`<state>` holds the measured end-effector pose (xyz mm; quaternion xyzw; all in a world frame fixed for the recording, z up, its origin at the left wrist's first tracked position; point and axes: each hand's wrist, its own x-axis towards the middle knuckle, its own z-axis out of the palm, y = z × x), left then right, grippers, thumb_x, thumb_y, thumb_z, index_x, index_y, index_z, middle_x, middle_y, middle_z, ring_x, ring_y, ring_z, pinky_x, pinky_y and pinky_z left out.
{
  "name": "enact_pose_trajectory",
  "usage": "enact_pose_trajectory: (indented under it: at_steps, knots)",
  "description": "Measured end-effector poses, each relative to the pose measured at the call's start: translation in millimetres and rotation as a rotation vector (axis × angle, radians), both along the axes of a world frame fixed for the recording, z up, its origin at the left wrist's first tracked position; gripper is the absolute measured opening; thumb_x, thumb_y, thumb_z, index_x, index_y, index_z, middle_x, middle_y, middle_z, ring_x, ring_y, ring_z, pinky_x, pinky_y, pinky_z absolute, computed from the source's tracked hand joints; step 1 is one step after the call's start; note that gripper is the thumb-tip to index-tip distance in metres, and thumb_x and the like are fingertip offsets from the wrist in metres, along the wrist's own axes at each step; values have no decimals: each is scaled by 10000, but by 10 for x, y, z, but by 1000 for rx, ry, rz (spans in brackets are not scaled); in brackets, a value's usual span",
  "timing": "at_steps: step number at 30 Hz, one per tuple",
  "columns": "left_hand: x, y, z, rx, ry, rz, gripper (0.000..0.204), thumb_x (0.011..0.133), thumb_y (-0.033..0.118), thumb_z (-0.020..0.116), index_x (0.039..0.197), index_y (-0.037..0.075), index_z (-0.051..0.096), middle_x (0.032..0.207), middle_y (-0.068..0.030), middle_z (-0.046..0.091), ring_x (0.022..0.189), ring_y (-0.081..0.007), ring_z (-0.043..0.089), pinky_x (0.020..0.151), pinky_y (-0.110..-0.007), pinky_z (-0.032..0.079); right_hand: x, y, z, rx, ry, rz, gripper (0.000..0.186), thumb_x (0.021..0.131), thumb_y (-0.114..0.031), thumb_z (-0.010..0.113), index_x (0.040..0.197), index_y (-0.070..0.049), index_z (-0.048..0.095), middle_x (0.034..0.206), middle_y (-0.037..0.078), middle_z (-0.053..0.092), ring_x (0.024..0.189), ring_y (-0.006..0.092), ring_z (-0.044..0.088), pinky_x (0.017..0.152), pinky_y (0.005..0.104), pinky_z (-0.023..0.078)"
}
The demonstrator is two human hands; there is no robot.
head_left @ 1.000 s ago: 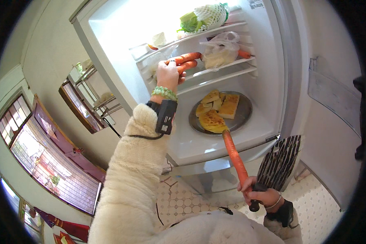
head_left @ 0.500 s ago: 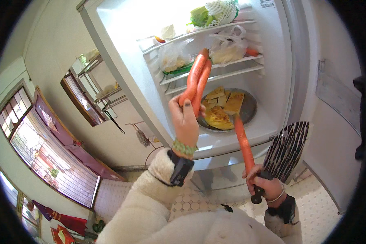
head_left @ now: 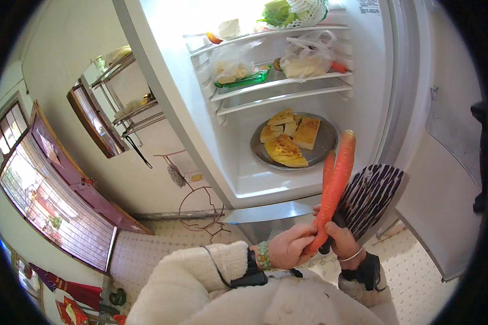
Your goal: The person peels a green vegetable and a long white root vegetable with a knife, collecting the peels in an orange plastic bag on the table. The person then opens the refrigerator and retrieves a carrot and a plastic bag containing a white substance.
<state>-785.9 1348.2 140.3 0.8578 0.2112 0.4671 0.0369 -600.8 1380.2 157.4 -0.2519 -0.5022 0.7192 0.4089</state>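
Note:
My left hand (head_left: 294, 245) is closed, its fingers pinching the lower end of an orange carrot (head_left: 338, 179). A second carrot (head_left: 327, 174) shows behind it, partly covered. My right hand (head_left: 346, 244) is wrapped round the carrots' lower part and a black handle, mostly hidden. From that handle extends a broad, dark-striped blade with a bright edge, like a cleaver (head_left: 371, 200). Both hands meet low in front of the open fridge (head_left: 276, 189). Inside it, a round metal plate (head_left: 325, 149) bears several pieces of yellow, browned flatbread or cake (head_left: 284, 151).
Wire shelves hold a clear bag with a green tray (head_left: 244, 78), a white plastic bag (head_left: 306, 59) and a netted green vegetable (head_left: 287, 13). The fridge door (head_left: 444, 162) stands open at right. Left are a wall rack (head_left: 135, 114) and a doorway.
My left hand has moved down and right with its two carrots, away from the shelves, to meet my right hand. The carrots are now bunched together there, with only two distinctly visible.

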Motion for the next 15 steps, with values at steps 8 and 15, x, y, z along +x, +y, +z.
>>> enact_pose_trajectory:
  at_steps: [8, 15]
  knots:
    - [94, 82, 261, -671, 247, -146, 304, 795, 184, 709, 995, 41, 530, 1053, -168, 547, 778, -303, 606, 649, -368, 512, 175, -65, 49, 148, 61, -40, 491, 708, -62, 695, 1173, -37, 538, 1174, 96, 547, 1041, 176, 553, 930, 329, 456]
    - [-97, 615, 1179, 93, 212, 87, 305, 759, 193, 692, 1016, 58, 599, 1070, -144, 608, 955, -333, 608, 838, -392, 492, 720, -219, -309, -66, -35, 58, 613, 662, -179, 829, 1172, -46, 515, 1099, 83, 548, 972, 202, 586, 879, 362, 477]
